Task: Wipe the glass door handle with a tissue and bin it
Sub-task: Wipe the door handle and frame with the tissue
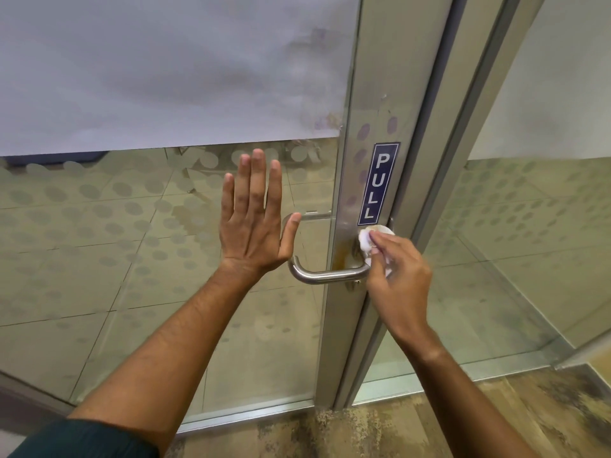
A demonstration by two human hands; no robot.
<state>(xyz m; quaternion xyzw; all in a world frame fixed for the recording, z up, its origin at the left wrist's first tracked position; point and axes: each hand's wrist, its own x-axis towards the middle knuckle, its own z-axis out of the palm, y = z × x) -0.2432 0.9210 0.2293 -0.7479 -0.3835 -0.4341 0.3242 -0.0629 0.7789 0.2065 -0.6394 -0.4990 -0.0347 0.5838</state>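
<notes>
We see the left hand (254, 223) raised flat against the glass door (165, 242), fingers straight and spread, palm toward the pane, just left of the lever handle (325, 276). The thumb tip lies near the far end of the handle's reflected twin behind the glass.

The right hand (398, 276) pinches a crumpled white tissue (365, 239) between thumb and curled fingers and presses it onto the metal door frame (373, 94) at the base of the handle, where the lever meets the stile. Part of the tissue shows again below the fingers, bunched in the palm. The steel lever runs leftward from that spot and curves back toward the glass at its free end. A brownish smear marks the frame just above the lever.

Directly above the tissue sits a blue vertical PULL sticker (378, 183). Frosted dots (99, 206) pattern the glass, with a frosted band (148, 67) across its upper part. A dark green sleeve (82, 439) covers the left upper arm.
</notes>
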